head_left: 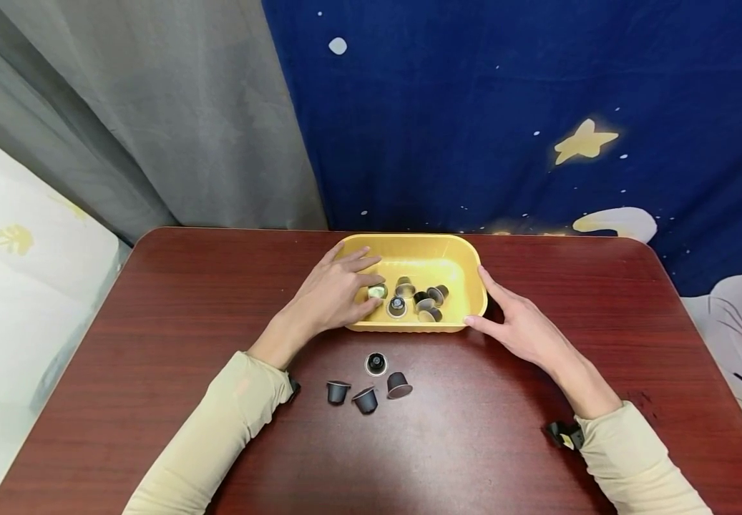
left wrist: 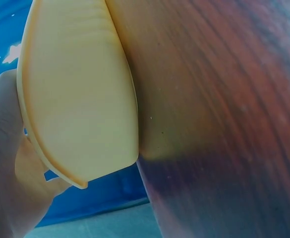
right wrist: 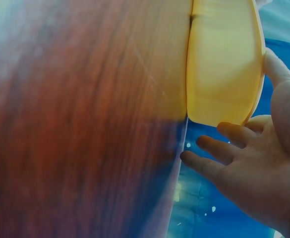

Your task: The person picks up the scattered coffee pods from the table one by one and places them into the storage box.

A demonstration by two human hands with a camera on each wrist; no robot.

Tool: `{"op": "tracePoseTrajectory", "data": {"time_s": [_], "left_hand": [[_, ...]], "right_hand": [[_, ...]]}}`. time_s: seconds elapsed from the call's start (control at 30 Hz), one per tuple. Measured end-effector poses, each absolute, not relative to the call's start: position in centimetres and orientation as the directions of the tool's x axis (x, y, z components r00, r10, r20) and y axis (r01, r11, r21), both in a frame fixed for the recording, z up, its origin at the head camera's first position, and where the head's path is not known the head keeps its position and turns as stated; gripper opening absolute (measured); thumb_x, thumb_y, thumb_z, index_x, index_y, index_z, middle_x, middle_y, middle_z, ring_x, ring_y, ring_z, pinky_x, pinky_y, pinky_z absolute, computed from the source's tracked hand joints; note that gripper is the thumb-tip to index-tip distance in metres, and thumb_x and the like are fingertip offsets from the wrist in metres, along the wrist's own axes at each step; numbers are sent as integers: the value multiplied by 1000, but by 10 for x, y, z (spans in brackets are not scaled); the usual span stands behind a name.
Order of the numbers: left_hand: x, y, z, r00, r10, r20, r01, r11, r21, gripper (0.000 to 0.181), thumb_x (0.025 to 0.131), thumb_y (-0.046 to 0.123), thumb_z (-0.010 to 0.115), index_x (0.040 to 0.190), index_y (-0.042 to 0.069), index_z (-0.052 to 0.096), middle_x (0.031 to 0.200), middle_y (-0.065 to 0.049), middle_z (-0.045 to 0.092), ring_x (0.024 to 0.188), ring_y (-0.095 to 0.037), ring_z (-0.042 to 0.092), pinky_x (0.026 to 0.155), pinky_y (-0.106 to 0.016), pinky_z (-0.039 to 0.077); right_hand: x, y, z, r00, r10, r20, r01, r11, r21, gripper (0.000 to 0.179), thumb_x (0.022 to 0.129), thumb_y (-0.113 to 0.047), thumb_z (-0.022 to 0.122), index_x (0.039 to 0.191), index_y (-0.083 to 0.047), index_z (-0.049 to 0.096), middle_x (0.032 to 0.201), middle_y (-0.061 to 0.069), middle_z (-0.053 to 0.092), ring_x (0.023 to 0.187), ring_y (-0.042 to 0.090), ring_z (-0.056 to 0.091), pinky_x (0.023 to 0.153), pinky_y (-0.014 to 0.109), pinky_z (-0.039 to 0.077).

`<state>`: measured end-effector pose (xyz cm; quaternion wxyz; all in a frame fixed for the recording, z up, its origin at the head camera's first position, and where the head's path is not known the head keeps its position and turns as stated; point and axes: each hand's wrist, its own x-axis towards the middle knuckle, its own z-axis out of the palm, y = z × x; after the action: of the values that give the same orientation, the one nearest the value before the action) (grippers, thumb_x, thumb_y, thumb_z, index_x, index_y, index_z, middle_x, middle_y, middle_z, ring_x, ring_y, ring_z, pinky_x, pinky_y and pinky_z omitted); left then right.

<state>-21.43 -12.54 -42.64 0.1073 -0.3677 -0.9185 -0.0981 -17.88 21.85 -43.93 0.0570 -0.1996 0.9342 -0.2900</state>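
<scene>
A yellow plastic tray (head_left: 409, 244) stands near the far edge of the table with several dark coffee capsules (head_left: 405, 287) in it. My left hand (head_left: 335, 290) reaches over the tray's left end. Between its thumb and index finger it pinches a coffee capsule (head_left: 378, 291) whose pale greenish face shows; the other fingers spread over the tray. At the right end, my right hand (head_left: 525, 325) touches the tray, thumb at the near corner of the rim and index finger along the side. The right wrist view shows its other fingers extended beside the tray wall (right wrist: 226, 64).
Several more black capsules (head_left: 365, 400) lie loosely grouped on the brown wooden table (head_left: 506, 443), in front of the tray. One of them (head_left: 376, 364) stands on its rim. A grey curtain (head_left: 203, 107) and a dark blue patterned curtain (head_left: 441, 129) hang behind the table.
</scene>
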Motion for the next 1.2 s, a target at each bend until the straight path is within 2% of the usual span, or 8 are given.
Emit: {"op": "tracePoseTrajectory", "data": {"time_s": [0.17,0.53,1.0,1.2], "left_hand": [[-214,-125,-426,-725,642,248,678,730,92,34,88,40,71,115,20,76,141,-6,58,137,-28,46,119,-55,14],[-214,-125,-427,-727,638,254,675,732,93,38,90,39,67,120,19,74,141,-6,57,136,-30,46,119,-54,15],[-212,-126,-420,-712,644,279,690,715,108,38,93,39,64,122,16,73,142,-4,57,135,-27,47,115,-51,27],[-205,-129,-419,-677,646,352,715,691,109,40,91,38,66,123,15,72,140,-6,58,134,-29,48,111,-50,34]], "right_hand": [[-178,218,-440,-914,-405,21,-345,749,-566,90,92,-51,66,161,-21,16,159,10,31,138,33,42,108,52,35],[-179,218,-438,-915,-404,14,-340,750,-567,90,92,-52,65,161,-22,14,160,9,30,139,32,41,109,52,35],[-179,218,-439,-917,-399,23,-338,743,-578,89,93,-50,66,161,-24,15,159,10,31,138,33,42,108,53,35],[-179,218,-439,-918,-398,5,-326,744,-583,90,92,-52,65,161,-25,14,160,9,31,138,33,42,108,53,35]]}}
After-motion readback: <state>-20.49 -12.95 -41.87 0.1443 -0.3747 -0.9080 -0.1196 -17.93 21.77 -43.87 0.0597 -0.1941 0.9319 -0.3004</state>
